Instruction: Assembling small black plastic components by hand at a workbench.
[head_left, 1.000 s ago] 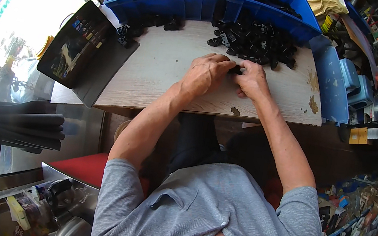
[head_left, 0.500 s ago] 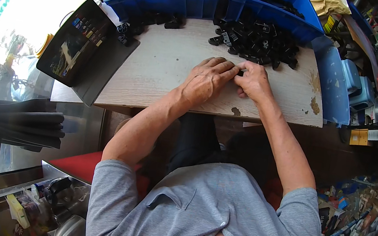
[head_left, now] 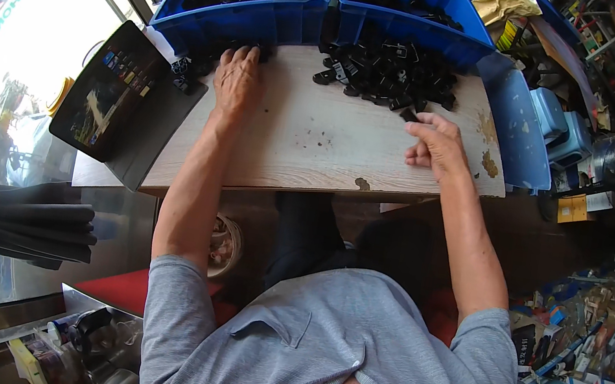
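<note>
My left hand reaches to the small pile of black plastic parts at the table's far left. Its fingers are stretched out over the parts, and their tips partly cover what lies under them. Between thumb and index finger, my right hand pinches a small black plastic part; its other fingers curl loosely. That hand hovers over the right side of the table, just in front of a larger heap of black plastic parts, some with pale metal bits.
Two blue bins with more black parts line the far edge of the pale table. A tablet in a dark folding case leans at the left. A light-blue plastic tray is beside the right edge. Below stands a round basket.
My left hand has left my right hand and moved far left to the small pile. My right hand has shifted slightly right, still pinching a black part. The view has shifted a little.
</note>
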A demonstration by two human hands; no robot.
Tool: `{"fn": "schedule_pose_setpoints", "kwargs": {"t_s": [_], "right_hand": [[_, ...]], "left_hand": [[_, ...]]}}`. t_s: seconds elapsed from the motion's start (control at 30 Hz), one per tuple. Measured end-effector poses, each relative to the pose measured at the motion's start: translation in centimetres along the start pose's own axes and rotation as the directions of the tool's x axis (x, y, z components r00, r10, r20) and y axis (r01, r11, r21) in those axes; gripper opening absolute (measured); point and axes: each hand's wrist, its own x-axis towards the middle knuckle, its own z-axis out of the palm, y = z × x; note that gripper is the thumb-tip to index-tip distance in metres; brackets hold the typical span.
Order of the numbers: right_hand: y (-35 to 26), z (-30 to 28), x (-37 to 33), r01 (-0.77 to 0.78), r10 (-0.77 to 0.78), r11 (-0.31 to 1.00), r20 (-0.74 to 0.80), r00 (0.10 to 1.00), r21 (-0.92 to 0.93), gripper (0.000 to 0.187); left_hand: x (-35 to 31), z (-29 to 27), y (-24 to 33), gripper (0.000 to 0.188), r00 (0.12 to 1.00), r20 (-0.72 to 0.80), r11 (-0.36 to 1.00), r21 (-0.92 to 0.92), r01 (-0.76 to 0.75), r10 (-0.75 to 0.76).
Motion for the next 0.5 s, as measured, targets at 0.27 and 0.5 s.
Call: {"fn": "schedule_pose_setpoints", "kwargs": {"t_s": [0.27, 0.5], "right_hand": [[-0.6, -7.9, 2.0, 0.147, -0.067, 0.980, -0.469, 0.881, 0.136, 0.032], [-0.6, 0.5, 1.1, 0.088, -0.090, 0.996, -0.159, 0.983, -0.017, 0.040]], "left_hand": [[-0.2, -0.1, 1.5, 0.025, 0.988, 0.154, 0.989, -0.141, 0.034, -0.012], [-0.1, -0.4, 1.2, 0.024, 0.976, 0.200, 0.974, -0.185, 0.129, -0.091]]}}
